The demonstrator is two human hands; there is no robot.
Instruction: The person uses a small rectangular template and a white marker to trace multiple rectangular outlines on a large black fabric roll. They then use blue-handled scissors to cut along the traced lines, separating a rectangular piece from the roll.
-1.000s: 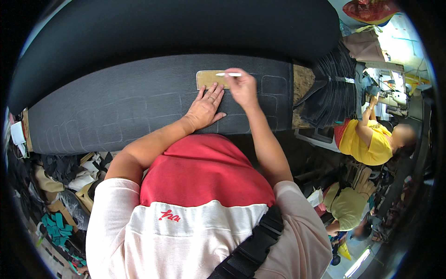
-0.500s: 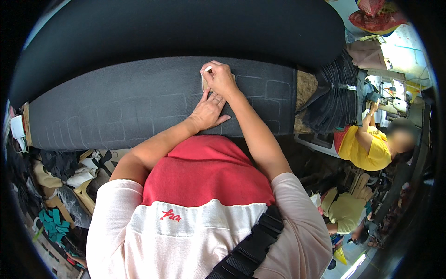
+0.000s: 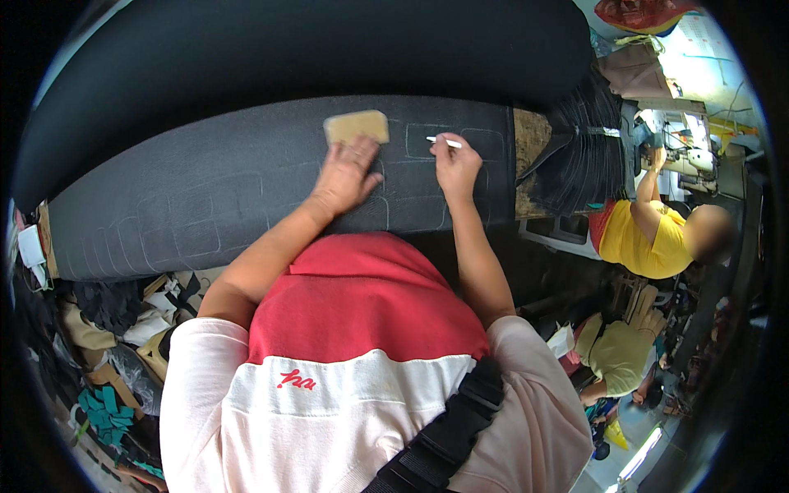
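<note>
Black fabric lies spread over the table, marked with several pale rounded outlines in rows. My left hand lies flat on it with fingers stretched out, the fingertips on the lower part of a tan template with rounded corners. To the right, my right hand pinches a slim white pen between thumb and fingers. Its tip points left, over an outline near the fabric's right part. Whether the tip touches the fabric I cannot tell.
A thick black roll runs along the far side. Strapped dark sheets stand at the right, past a bare wooden table end. Scraps are heaped lower left. Two people work at right, in a yellow shirt and pale green.
My hands have moved apart. The left has shifted the template left, off the outlined spot. My right hand has moved right with the pen, away from the template.
</note>
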